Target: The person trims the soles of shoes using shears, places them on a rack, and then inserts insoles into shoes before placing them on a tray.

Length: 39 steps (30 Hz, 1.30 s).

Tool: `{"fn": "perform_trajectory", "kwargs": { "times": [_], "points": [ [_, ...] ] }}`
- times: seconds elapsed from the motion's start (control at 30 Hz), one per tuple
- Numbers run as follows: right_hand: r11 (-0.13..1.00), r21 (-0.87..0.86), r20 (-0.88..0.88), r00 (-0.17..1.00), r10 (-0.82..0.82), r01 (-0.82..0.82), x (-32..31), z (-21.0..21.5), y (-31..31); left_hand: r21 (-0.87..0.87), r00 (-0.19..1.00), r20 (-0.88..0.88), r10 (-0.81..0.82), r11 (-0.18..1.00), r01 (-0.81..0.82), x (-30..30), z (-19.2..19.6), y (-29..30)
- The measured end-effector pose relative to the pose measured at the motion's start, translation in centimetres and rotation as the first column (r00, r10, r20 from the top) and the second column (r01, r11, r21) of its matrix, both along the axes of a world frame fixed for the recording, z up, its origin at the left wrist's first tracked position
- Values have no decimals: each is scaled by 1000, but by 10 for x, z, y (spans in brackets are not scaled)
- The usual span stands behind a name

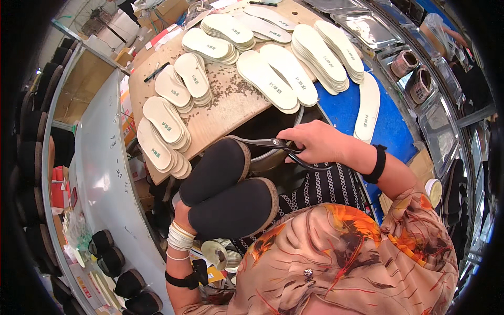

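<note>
My left hand (pixel 184 214) holds a pair of black cloth shoes with brown edges round their soles; most of its fingers are hidden behind or inside them. The upper shoe (pixel 216 170) lies against the lower shoe (pixel 231 210), toes pointing right. In my right hand (pixel 317 140) is a pair of black-handled scissors (pixel 262 142), fingers round the handles. The scissors' blades reach left to the toe edge of the upper shoe; whether they touch it I cannot tell. White elastic bands (pixel 180 237) circle my left wrist.
Stacks of cream insoles (pixel 270 81) cover much of the wooden board (pixel 231 113), among small brown scraps. A single insole (pixel 367 107) rests on the blue surface (pixel 336 105). A metal bowl (pixel 270 160) sits below the scissors. Black shoes (pixel 128 283) stand at lower left, checked shoes (pixel 404 64) at right.
</note>
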State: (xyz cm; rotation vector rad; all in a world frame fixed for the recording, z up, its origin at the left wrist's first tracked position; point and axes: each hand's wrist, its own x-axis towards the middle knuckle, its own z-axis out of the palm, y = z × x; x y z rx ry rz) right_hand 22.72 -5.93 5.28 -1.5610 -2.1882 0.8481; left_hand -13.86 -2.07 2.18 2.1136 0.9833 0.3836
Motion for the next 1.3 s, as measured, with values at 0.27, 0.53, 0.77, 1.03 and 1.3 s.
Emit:
{"fn": "perform_trajectory", "kwargs": {
  "times": [0.27,0.53,0.77,1.03,1.3],
  "points": [
    [997,50,-170,984,60,-53,24,-6,-34,37,991,-34,130,991,-129,1,-10,15],
    [1000,8,-52,999,-9,10,17,-15,-32,233,976,-86,200,956,-176,17,-1,17],
    [994,-31,-115,988,-108,105,19,-10,-47,221,973,-78,216,956,-194,30,-4,15],
    [974,-54,-60,973,-223,220,20,-7,-45,101,980,-9,201,975,-199,14,-8,13],
    [77,-301,-1,81,-997,950,184,-71,-159,2,932,-28,361,932,-362,78,-14,25]
  ]
}}
